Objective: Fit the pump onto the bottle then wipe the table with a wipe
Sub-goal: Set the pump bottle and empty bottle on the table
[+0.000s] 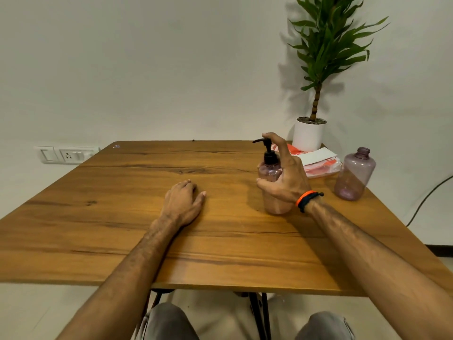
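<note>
1. The right hand (285, 175) is spread loosely around a pink bottle (274, 192) on the table's (147, 241) right side, forefinger atop its black pump (267, 149); no firm grasp shows
2. The left hand (182, 202) lies relaxed and empty on the wood
3. Risk: pressing an unseated pump could tip the bottle
4. Count: two bottles, one uncapped (355, 175); one pump; one wipe packet (318, 161); one potted plant (310, 133)

Views: we have only one, the head camera, so no part is shared with another.
Position: we look from above the near edge of the table (220, 266), over the knees.
Direction: forward and down, towards the far wall (147, 69).
Nearness: both forearms come in from the bottom; the far table edge is well away.
Lens: wide-angle; the table edges spread outwards.
</note>
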Motion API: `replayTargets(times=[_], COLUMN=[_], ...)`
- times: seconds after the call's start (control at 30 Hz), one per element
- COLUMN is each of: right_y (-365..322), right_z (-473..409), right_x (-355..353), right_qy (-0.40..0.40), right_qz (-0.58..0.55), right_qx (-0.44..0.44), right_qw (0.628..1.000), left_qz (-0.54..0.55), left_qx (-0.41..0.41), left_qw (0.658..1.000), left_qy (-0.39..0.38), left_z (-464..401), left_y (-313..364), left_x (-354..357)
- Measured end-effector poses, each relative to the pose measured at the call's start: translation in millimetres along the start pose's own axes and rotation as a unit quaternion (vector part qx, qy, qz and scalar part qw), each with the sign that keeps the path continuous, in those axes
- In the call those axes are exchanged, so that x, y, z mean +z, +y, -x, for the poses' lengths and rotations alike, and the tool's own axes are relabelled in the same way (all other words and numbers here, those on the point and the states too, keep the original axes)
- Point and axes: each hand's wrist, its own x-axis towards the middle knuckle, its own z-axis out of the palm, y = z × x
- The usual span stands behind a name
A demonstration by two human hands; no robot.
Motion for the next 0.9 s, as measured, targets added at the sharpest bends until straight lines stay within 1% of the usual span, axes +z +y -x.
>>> replayTargets(times=[0.13, 0.23, 0.9], right_y=[-4.2, -4.1, -10.2], right_z=[-6.4, -9.6, -11.3], right_x=[-11.3, -16.2, -11.8], right_qy=[-0.078, -0.11, -0.119], right_qz=[0.063, 0.09, 0.099], right_qx=[-0.018, -0.026, -0.034], right_qw=[0.995, 0.99, 0.987], left_qz=[-0.01, -0.008, -0.007], left_qx=[-0.018, -0.026, -0.019], left_qw=[1.0, 1.0, 1.0], left_qy=[0.004, -0.004, -0.004], left_z=[7.7, 12.6, 20.0], left_y=[-15.2, -20.9, -19.9], left_x=[-8.4, -11.6, -14.5])
